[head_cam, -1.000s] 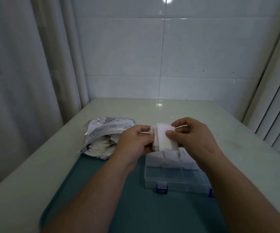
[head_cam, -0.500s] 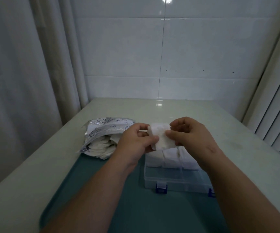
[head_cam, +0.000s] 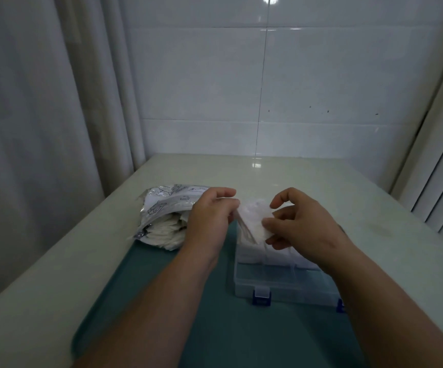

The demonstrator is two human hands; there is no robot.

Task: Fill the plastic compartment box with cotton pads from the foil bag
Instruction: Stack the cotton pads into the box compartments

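Observation:
Both hands hold a small stack of white cotton pads [head_cam: 253, 220] just above the far row of the clear plastic compartment box [head_cam: 276, 284]. My left hand [head_cam: 209, 217] pinches the stack's left edge; my right hand [head_cam: 300, 221] grips its right side with thumb and fingers. The box's far compartments hold white pads, while the near row looks bare. The foil bag [head_cam: 165, 208] lies open to the left, with more pads spilling from its mouth.
The box and bag rest on a teal mat [head_cam: 215, 328] on a pale table [head_cam: 374, 221]. The box has blue latches [head_cam: 261, 298] at its near edge. A curtain hangs at the left, tiled wall behind, blinds at the right.
The stack of pads has tilted and dropped slightly toward the box. My right fingers have spread, and both hands have shifted a little lower.

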